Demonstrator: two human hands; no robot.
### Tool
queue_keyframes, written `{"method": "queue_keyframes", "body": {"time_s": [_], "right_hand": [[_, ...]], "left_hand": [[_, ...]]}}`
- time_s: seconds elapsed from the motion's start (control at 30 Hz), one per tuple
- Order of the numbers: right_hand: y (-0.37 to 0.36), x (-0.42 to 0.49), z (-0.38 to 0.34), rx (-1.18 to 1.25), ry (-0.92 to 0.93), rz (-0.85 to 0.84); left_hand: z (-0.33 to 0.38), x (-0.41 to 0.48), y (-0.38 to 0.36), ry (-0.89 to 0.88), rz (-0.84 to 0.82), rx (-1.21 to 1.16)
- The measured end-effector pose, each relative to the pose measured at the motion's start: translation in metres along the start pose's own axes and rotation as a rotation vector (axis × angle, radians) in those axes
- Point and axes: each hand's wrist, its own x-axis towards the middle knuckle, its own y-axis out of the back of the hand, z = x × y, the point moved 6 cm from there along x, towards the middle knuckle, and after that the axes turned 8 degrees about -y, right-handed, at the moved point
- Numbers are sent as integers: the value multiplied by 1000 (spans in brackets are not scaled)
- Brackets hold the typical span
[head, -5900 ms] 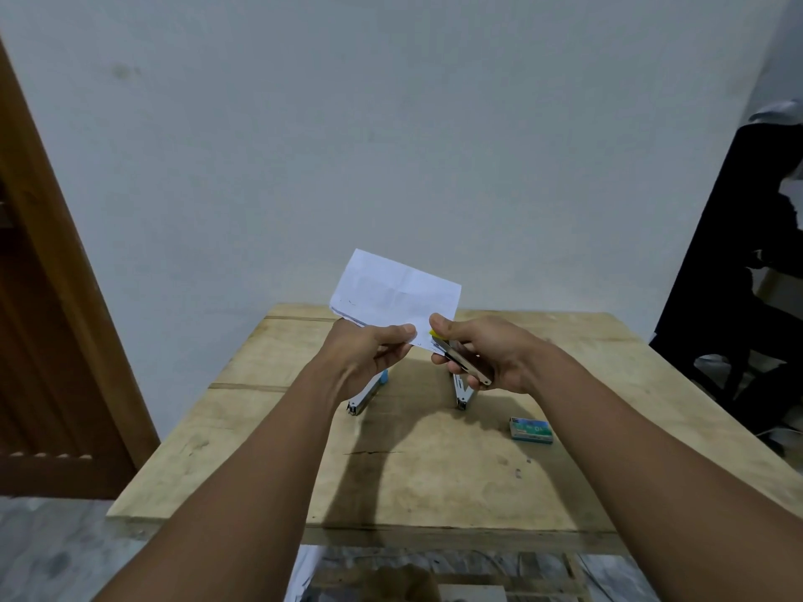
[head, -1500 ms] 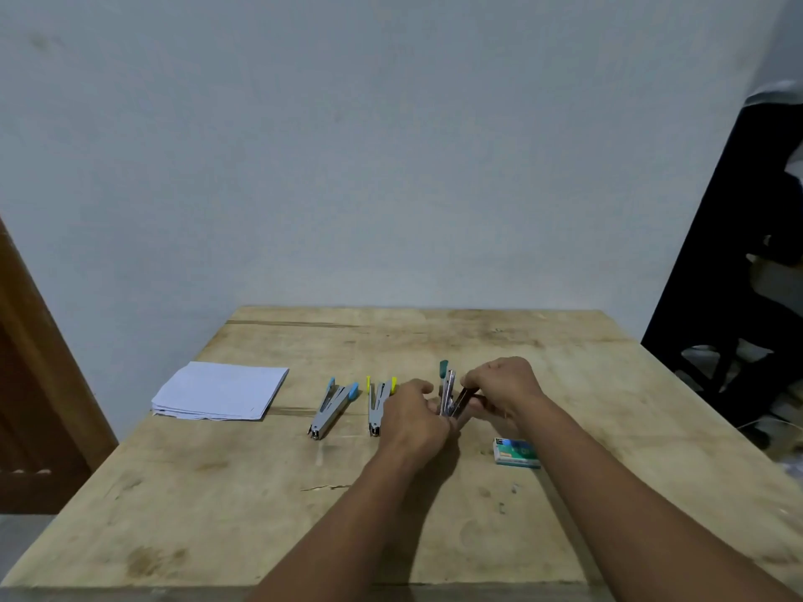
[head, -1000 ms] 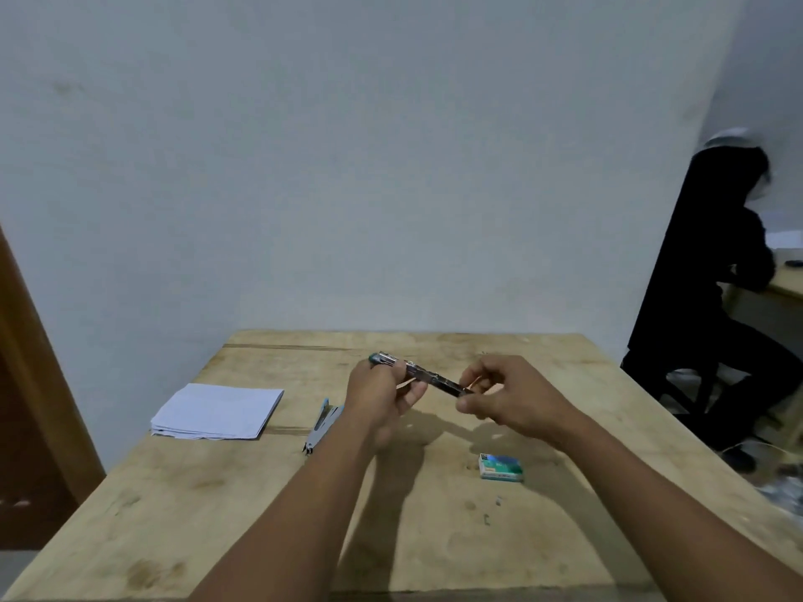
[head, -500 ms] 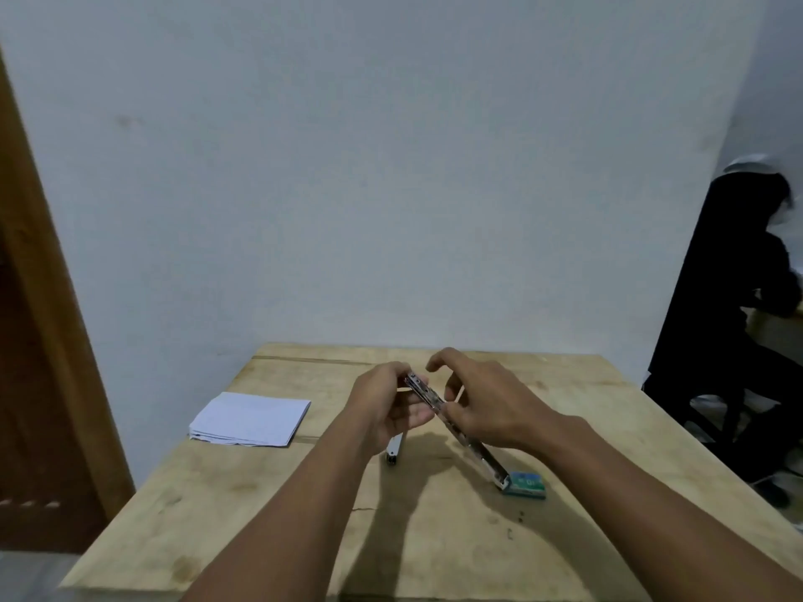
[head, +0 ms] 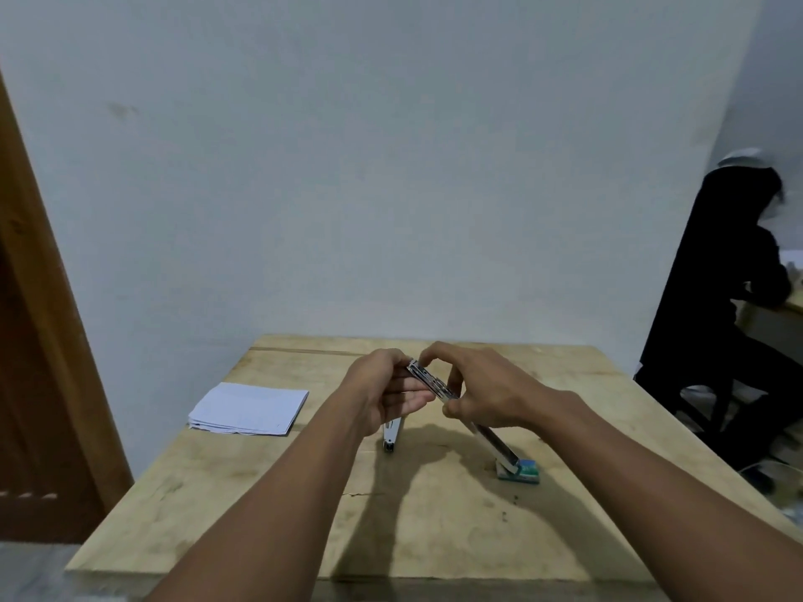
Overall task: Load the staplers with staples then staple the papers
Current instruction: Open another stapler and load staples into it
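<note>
Both hands held one stapler (head: pixel 495 441), swung open into a long thin metal strip. It sloped down from the hands to the box (head: pixel 525 471), and its low end sat right at the box's left end. I could not tell if it touched the box. A second before, the strip was held up flat in the air above the box. Half a second before, it already sloped down like this, and little had changed since. The left hand (head: pixel 382 393) had its fingers curled round the top end. The right hand (head: pixel 491 393) pinched the strip lower down, with its first finger bent over the top end. A second stapler (head: pixel 392 434) lay on the table (head: pixel 434 536), left of the box, partly hidden under the left hand. The papers (head: pixel 250 408) lay in a neat pile further left of the box, the same as before. A person (head: pixel 717 297) in black sat far to the right of the box. A brown door (head: pixel 26 341) stood far to the left.
</note>
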Motion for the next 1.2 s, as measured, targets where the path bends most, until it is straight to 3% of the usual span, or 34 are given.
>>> {"method": "queue_keyframes", "body": {"time_s": [0.5, 0.7, 0.9, 1.03, 1.2], "right_hand": [[-3, 5, -7, 104, 42, 118], [5, 1, -4, 207, 7, 267], [7, -3, 4, 257, -38, 206], [-1, -9, 11, 248, -61, 46], [-2, -13, 10, 102, 4, 150]], "left_hand": [[2, 8, 12, -92, 80, -41], [3, 7, 18, -99, 161, -139], [6, 8, 25, -111, 210, -245], [1, 10, 30, -109, 223, -275], [-1, 8, 26, -121, 211, -250]]}}
